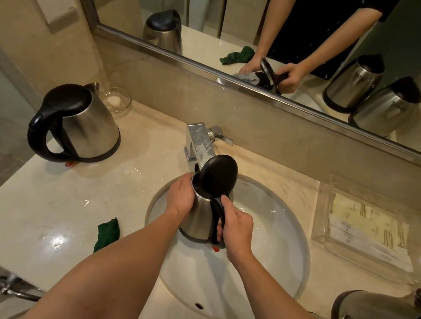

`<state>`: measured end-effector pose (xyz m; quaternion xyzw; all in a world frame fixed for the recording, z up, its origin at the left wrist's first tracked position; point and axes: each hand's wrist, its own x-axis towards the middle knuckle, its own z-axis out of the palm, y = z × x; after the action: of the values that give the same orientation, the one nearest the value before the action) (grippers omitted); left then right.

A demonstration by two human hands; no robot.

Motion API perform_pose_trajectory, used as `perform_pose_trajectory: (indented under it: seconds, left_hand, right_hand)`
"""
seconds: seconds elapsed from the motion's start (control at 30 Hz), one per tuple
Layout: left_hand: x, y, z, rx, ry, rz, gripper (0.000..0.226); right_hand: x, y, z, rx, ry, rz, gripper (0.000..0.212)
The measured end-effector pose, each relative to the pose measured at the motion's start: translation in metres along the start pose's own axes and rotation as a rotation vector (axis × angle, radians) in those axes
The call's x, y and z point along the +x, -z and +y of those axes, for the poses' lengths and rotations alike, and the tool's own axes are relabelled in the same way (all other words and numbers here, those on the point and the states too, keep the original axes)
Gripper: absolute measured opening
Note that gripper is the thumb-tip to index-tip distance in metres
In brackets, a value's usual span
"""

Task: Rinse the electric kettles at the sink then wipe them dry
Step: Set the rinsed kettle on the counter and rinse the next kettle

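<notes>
Both hands hold the open-lidded kettle (203, 212) over the sink (285, 251), right hand (237, 229) gripping its handle, left hand (181, 195) cupping its side, apparently mid-rinse; emptying and wiping likely follow.

Kettle (203, 212): brushed silver body; black lid, handle and base; red tab at its foot. Second kettle (79, 124): same silver and black. Cloth (107, 234): dark green. Counter (68, 201): cream marble, faintly veined. Sink (285, 251): white. Tap (201, 141): mottled chrome. Tray (365, 227): clear, holding pale yellow and white packets.
</notes>
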<state>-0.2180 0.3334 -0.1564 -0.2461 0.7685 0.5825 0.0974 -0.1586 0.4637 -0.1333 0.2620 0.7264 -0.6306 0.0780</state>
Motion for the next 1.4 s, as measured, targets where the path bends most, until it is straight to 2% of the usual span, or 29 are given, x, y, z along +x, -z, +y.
perform_pose_trajectory:
  seconds: [0.5, 0.63, 1.4]
  left_hand:
    - [-0.0004, -0.0018, 0.0011, -0.019, 0.008, 0.008, 0.04]
    - [-0.0008, -0.0021, 0.0025, -0.023, 0.006, 0.017, 0.034]
    - [0.0054, -0.0051, -0.0019, -0.045, -0.013, 0.031, 0.033]
  right_hand:
    - [0.0024, 0.0006, 0.0022, 0.01, -0.014, 0.004, 0.053]
    - [0.0015, 0.0012, 0.0009, 0.007, -0.018, 0.001, 0.053]
    - [0.0013, 0.0042, -0.0039, 0.022, -0.029, -0.058, 0.055]
